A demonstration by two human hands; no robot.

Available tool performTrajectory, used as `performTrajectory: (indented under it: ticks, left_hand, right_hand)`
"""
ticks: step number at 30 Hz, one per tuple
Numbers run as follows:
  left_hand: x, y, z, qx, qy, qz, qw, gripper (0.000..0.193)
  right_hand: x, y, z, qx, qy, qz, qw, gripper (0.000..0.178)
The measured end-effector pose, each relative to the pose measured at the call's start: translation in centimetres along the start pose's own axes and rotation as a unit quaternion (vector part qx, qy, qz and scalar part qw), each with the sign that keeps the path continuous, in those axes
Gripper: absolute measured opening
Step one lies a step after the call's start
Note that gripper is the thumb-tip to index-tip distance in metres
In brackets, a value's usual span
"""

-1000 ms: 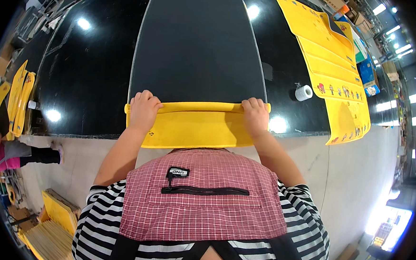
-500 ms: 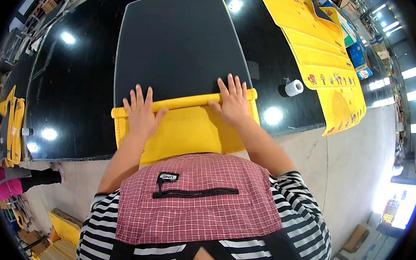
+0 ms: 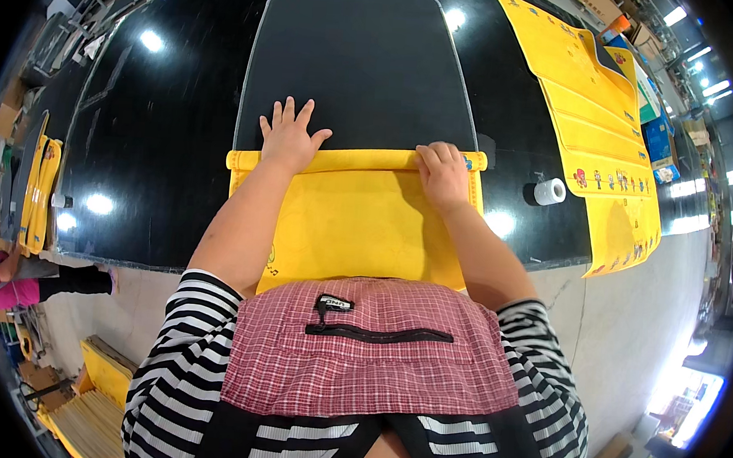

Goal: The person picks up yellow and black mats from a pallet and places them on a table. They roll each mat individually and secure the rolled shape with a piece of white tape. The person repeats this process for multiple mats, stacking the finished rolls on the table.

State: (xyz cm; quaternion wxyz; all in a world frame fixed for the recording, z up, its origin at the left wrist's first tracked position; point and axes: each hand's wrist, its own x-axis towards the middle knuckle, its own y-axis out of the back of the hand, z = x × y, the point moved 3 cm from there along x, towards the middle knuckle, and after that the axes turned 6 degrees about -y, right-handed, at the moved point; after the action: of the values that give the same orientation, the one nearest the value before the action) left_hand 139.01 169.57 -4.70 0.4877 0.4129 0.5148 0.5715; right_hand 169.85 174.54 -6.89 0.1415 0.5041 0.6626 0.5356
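A long mat lies before me with its black face (image 3: 359, 69) up and its near part folded into a yellow roll (image 3: 362, 160). Between the roll and my body spreads the mat's plain yellow face (image 3: 354, 224). My left hand (image 3: 290, 140) rests flat with fingers spread, its palm at the roll's left part and its fingertips on the black face. Close to the roll's right end, my right hand (image 3: 445, 175) bends its fingers over the roll and grips it. The thumb of that hand is mostly hidden.
The mat lies on a large black table (image 3: 161, 149). A white roll (image 3: 550, 191) of film or tape stands to the right, beside printed yellow mats (image 3: 592, 108) and a blue box (image 3: 658, 146). Folded yellow mats (image 3: 40, 192) and a person in pink (image 3: 12, 283) are at far left.
My right hand has gone from stretched fingers to bent ones around the roll, nearer its right end. My left hand reaches further onto the black face. The whole view has shifted.
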Motion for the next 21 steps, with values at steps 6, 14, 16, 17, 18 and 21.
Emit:
performTrajectory:
  ticks: [6,14,16,17,18,21]
  left_hand:
    - [-1.0,-0.2,-1.2,-0.066,-0.144,0.142,0.977,0.041]
    - [-5.8,-0.2,-0.7,-0.106,-0.228,0.268,0.93,0.041]
    - [-4.9,0.2,-1.0,-0.086,-0.228,0.231,0.942,0.051]
    - [-4.1,0.6,-1.1,-0.085,-0.219,0.197,0.952,0.051]
    - [-3.4,1.0,-1.0,-0.084,-0.21,0.164,0.96,0.051]
    - [-2.2,1.3,-1.7,-0.068,-0.193,0.085,0.975,0.046]
  right_hand:
    - [-0.1,1.5,-1.1,0.065,-0.027,0.004,0.997,0.035]
    - [4.2,0.1,0.9,0.055,-0.03,0.005,0.998,0.027]
    - [5.3,0.3,1.3,0.16,-0.064,-0.03,0.985,0.023]
    - [5.8,0.3,1.3,0.214,-0.08,-0.045,0.973,0.022]
    - [5.9,0.3,1.6,0.16,-0.034,-0.048,0.985,0.023]
    - [5.3,1.7,-0.1,0.061,0.071,-0.062,0.994,0.028]
